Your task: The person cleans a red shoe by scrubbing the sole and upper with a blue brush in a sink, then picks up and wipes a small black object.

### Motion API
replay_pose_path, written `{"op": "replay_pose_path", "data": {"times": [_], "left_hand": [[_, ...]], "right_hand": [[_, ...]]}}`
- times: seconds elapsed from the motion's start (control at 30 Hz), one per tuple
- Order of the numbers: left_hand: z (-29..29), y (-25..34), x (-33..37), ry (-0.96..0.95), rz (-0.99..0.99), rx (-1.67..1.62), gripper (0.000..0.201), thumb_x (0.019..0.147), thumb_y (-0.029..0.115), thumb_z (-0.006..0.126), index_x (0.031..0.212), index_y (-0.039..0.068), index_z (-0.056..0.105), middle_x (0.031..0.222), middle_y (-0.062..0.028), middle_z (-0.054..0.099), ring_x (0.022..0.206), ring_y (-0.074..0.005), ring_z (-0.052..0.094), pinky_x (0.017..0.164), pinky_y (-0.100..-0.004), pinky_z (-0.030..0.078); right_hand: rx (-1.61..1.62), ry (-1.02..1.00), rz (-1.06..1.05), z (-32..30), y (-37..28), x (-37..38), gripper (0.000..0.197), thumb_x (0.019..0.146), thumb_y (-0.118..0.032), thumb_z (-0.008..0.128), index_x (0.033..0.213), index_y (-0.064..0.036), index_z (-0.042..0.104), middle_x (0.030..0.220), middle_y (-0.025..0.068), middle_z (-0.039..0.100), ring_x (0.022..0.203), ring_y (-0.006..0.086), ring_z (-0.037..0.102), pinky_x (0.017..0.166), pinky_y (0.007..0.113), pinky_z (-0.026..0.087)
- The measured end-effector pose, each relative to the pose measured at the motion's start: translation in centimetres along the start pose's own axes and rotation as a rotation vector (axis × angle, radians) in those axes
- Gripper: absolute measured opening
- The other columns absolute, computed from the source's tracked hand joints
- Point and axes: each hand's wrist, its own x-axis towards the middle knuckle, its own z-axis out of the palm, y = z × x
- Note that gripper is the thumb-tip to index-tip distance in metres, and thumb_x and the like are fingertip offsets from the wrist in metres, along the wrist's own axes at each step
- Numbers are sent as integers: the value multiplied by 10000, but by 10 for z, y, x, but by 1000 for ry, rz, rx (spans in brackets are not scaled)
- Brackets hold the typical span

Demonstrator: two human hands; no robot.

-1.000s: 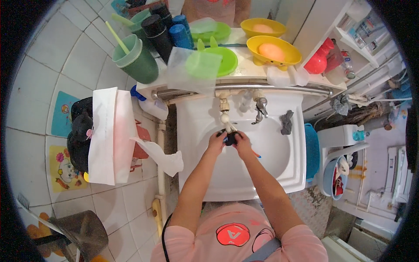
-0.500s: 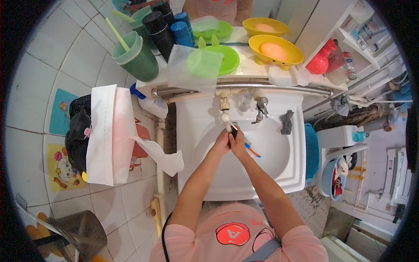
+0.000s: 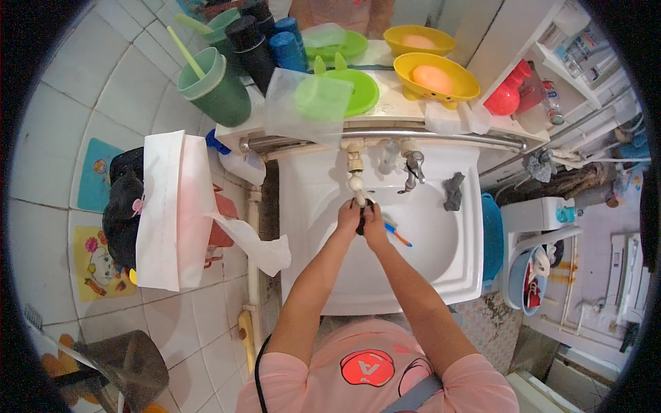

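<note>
Under the cream-coloured tap on the left of the white sink, my two hands are close together. My left hand and my right hand are both closed on a small dark, soft-looking thing, which hangs a little below the fingers. The hands cover most of it, so its kind is hidden. Just right of my right hand, a slim blue and orange stick lies in the basin. A crumpled grey cloth rests on the sink's right side.
A second, metal tap stands to the right. Above runs a metal bar below a shelf with a green cup, a green dish and a yellow soap dish. Tissue trails from a white-covered holder at left.
My hands have shifted slightly and lie more side by side, with the fingers nearer the spout. More of the dark thing shows below them.
</note>
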Motion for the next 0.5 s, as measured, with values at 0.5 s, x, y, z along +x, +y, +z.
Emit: {"op": "replay_pose_path", "data": {"times": [0.5], "left_hand": [[6,4,-15,100,109,90,317,834,314,545,867,0,517,789,-82,552,669,-166,518,564,-302,432]], "right_hand": [[-371,265,-284,-36,25,18,244,812,-75,488,1034,4,426,904,213,542,820,362,534,708,394,429]]}}
